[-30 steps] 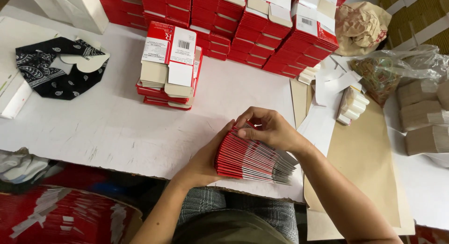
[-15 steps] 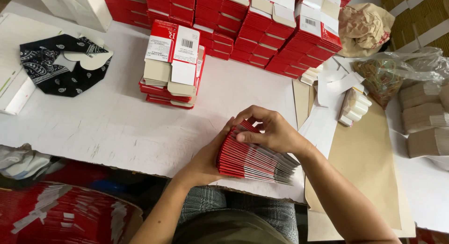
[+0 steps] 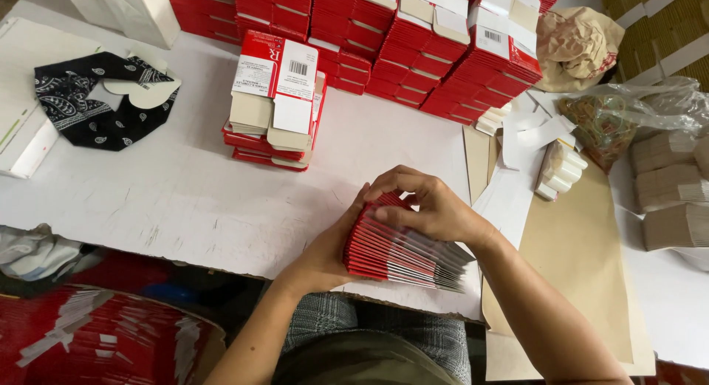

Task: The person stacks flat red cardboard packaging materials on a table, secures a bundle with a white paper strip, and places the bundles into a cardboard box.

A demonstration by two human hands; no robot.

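A fanned stack of flat red cartons (image 3: 402, 253) rests on edge near the front rim of the white table (image 3: 170, 200). My left hand (image 3: 325, 248) presses against the stack's left end from below. My right hand (image 3: 425, 205) lies over the top of the stack, fingers curled on its upper edges. Both hands hold the same stack between them.
A short pile of flat red-and-white cartons (image 3: 277, 97) sits ahead on the table. Tall rows of red cartons (image 3: 413, 38) line the back. A black patterned cloth (image 3: 92, 104) lies at left. Brown paper (image 3: 576, 252), white strips (image 3: 557, 167) and a plastic bag (image 3: 613, 119) lie at right.
Both hands stay on the red stack at the table's front edge; the fingers of my right hand have shifted slightly over its top. The stack has barely moved.
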